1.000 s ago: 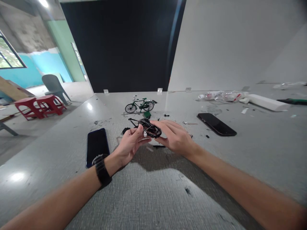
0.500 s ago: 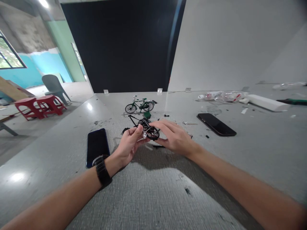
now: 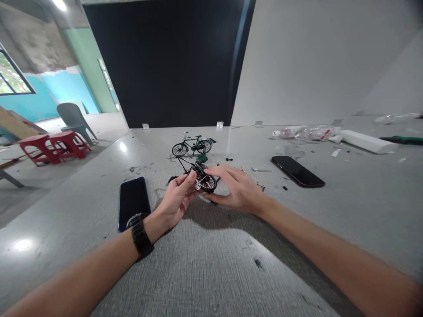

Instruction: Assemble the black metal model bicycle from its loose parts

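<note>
Your left fingers [image 3: 191,177] pinch the black model bicycle [image 3: 207,181] above the desk [image 3: 211,259]; your right fingers [image 3: 220,171] touch its wheel. Pressing too hard there may bend the thin spokes.

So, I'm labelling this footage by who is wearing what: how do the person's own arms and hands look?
The left hand is ungloved, with a black watch at its wrist: a linked-looking strap and a rounded case. The right hand is ungloved too, its wrist bare. No sleeve shows on either arm.
</note>
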A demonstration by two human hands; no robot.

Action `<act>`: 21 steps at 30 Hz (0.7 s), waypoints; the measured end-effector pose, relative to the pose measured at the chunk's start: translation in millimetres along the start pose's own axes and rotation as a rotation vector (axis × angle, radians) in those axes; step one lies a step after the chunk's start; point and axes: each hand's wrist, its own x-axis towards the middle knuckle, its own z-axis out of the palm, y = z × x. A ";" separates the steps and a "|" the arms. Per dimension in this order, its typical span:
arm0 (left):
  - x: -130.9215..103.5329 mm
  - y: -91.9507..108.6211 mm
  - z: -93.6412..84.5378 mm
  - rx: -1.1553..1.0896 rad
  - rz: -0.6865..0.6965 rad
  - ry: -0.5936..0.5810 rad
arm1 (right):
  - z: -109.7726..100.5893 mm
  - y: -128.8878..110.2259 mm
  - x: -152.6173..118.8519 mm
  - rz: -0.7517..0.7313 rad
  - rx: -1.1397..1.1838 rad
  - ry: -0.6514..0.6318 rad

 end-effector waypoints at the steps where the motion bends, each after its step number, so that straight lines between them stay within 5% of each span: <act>1: -0.3 0.2 0.4 0.003 -0.001 -0.004 | 0.5 0.4 -0.3 0.007 0.000 0.000; 21: 2.5 -2.7 -3.2 0.032 0.003 -0.027 | 7.2 -2.6 -4.6 0.132 0.076 0.020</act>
